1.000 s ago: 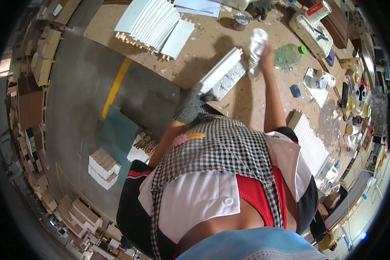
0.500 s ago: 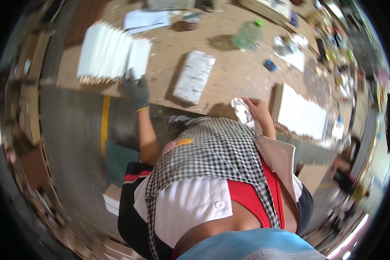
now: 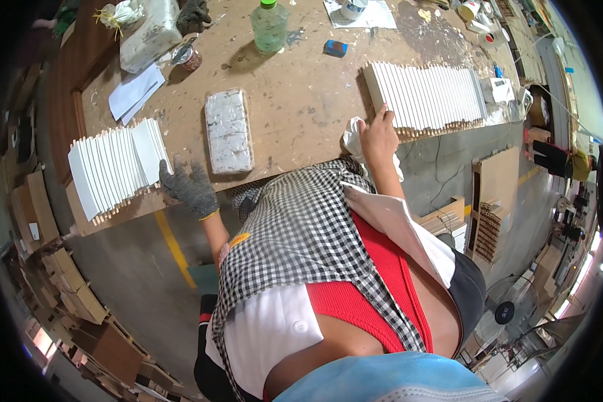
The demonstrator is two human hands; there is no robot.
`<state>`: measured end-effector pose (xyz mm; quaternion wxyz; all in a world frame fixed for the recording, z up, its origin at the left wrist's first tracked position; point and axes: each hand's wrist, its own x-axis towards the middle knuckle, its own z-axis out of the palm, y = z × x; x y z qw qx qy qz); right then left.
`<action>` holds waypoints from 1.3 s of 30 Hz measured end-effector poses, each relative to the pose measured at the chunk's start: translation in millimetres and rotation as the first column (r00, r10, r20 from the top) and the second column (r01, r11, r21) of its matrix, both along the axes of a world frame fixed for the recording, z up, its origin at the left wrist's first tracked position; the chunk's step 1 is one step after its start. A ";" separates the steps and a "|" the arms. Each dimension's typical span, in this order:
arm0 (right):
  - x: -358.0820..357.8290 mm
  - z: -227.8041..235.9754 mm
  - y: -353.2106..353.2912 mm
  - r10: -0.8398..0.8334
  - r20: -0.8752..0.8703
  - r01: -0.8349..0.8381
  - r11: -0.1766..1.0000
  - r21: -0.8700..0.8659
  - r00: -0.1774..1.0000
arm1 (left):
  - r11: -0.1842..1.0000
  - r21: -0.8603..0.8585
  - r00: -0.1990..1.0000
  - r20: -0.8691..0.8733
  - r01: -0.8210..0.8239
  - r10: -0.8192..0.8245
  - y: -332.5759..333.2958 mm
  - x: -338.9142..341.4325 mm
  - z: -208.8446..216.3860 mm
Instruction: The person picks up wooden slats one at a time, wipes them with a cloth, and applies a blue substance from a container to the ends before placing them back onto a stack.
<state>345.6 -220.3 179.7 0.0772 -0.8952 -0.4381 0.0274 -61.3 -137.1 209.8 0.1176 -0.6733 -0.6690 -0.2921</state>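
Observation:
My left hand, in a grey knit glove, is open beside the near right end of a row of white-faced boards standing on edge. Its fingers are spread, and one fingertip is at or very near the last board. My bare right hand keeps a crumpled white cloth between thumb and palm. The index finger of that hand stretches to the left end of a second row of white boards. Between the hands lies a white-wrapped, paint-smudged block.
On the worn brown table stand a green-capped bottle, a small blue block, a small cup and white papers. A large wrapped block is at the far left. A fan stands on the floor at right.
The view has swung to the right. My left hand has come off the left row and spread its fingers. My right hand, with the cloth, has reached up to the right row.

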 end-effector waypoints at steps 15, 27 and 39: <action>9.5 6.7 18.5 0.108 0.185 -0.133 0.983 0.130 0.977 | 0.975 0.019 0.974 0.036 0.222 -0.223 18.9 19.3 -15.8; 49.0 76.3 51.5 0.111 -0.591 -0.233 0.963 -0.134 0.799 | 0.940 -0.072 0.939 0.118 0.334 -0.324 12.8 43.5 -4.8; -171.3 5.6 141.7 -0.079 -0.994 -0.447 0.894 -0.040 -0.070 | 0.951 -0.059 0.781 0.587 0.303 -0.213 -15.7 28.4 -27.4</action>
